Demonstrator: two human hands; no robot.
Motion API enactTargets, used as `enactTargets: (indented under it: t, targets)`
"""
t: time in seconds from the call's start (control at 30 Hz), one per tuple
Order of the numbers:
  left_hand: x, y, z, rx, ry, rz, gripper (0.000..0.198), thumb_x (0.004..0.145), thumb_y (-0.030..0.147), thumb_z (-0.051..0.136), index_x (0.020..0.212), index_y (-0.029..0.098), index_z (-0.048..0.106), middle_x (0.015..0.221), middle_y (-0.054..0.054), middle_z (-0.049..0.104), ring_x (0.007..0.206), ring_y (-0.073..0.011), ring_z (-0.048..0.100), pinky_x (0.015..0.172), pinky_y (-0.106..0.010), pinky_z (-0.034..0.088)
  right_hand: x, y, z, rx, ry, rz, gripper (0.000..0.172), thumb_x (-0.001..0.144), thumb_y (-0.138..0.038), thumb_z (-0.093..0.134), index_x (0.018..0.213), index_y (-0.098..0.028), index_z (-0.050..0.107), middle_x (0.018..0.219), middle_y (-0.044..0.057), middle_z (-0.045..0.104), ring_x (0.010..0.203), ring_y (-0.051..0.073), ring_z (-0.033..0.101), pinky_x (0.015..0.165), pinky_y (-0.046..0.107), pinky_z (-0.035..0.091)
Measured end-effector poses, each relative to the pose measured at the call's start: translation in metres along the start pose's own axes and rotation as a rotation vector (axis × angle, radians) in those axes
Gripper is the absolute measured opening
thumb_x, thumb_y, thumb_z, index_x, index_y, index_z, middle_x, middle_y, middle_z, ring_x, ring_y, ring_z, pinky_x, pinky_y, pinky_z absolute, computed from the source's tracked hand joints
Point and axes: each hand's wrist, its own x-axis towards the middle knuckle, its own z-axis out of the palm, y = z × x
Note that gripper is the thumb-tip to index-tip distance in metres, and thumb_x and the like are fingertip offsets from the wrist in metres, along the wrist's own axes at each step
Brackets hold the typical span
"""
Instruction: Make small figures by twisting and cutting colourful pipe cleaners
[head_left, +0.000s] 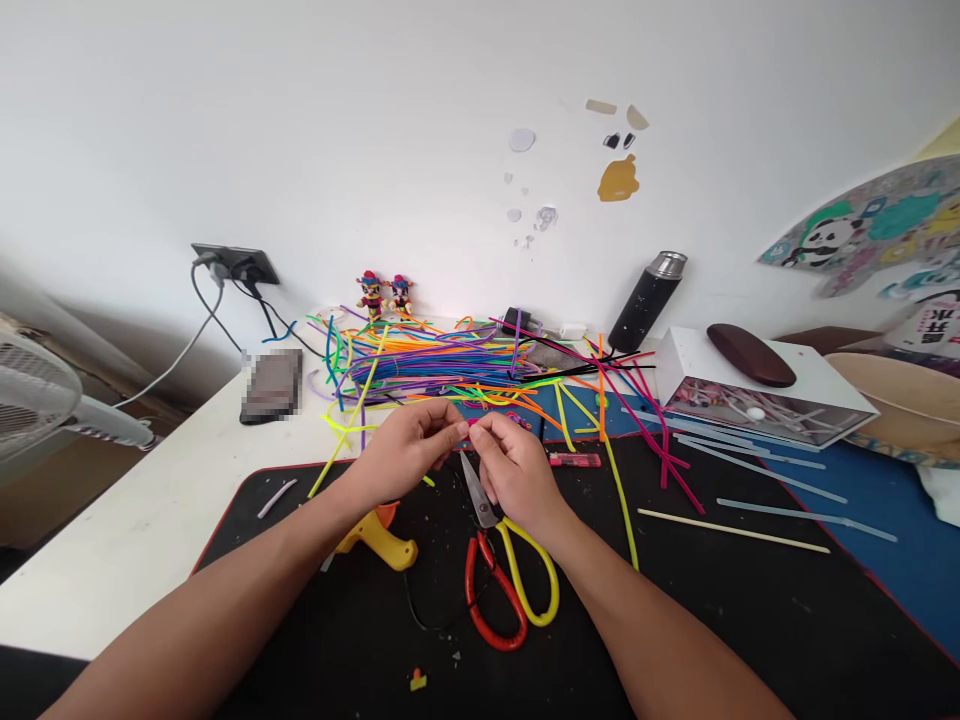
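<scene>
Above the scissors, my left hand (411,448) and my right hand (517,468) meet at their fingertips. Both are closed in a pinch around a small magenta piece (473,428); most of it is hidden by the fingers, so its kind is unclear. Scissors (484,512) with one red and one yellow handle lie beneath my right hand, blades slightly apart. A yellow glue gun (390,543) rests under my left forearm, its cord trailing on the black mat (337,650). Just behind my right hand is a pink box cutter (576,460).
Many coloured pipe cleaners (450,365) are heaped along the wall. A black thermos (646,303) stands at the back right, beside a white box (795,380) topped by a brown case (750,355). A wooden stick (735,530) lies right; a fan (45,385) stands left.
</scene>
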Motion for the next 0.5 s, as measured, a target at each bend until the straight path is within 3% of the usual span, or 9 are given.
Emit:
enactTargets:
  t: [0.17, 0.33, 0.5]
  targets:
    - [0.0011, 0.0001, -0.0013, -0.089, -0.094, -0.005, 0.044, 0.087, 0.059, 0.075, 0.081, 0.017, 0.063, 0.064, 0.002, 0.06, 0.057, -0.012, 0.054, 0.057, -0.024, 0.045, 0.0036, -0.0016, 0.0006, 0.178, -0.043, 0.031, 0.037, 0.098, -0.057, 0.059, 0.083, -0.023, 0.053, 0.041, -0.013, 0.04, 0.03, 0.009, 0.037, 0.036, 0.021, 0.028]
    - [0.0019, -0.0052, 0.0034, -0.155, -0.023, 0.087, 0.043, 0.08, 0.047, 0.086, 0.104, 0.019, 0.064, 0.08, 0.001, 0.066, 0.069, -0.0143, 0.062, 0.064, -0.027, 0.052, 0.005, -0.0059, -0.0007, 0.266, -0.043, 0.093, 0.037, 0.094, -0.058, 0.063, 0.085, -0.023, 0.052, 0.041, -0.013, 0.043, 0.03, 0.009, 0.039, 0.035, 0.02, 0.028]
    - [0.0002, -0.0071, 0.0013, 0.104, 0.046, 0.156, 0.022, 0.088, 0.036, 0.077, 0.1, 0.018, 0.072, 0.084, -0.002, 0.073, 0.074, -0.0162, 0.065, 0.07, -0.028, 0.051, 0.0042, -0.0049, -0.001, 0.223, -0.06, 0.13, 0.04, 0.093, -0.06, 0.062, 0.084, -0.023, 0.051, 0.044, -0.01, 0.05, 0.032, 0.01, 0.044, 0.034, 0.019, 0.028]
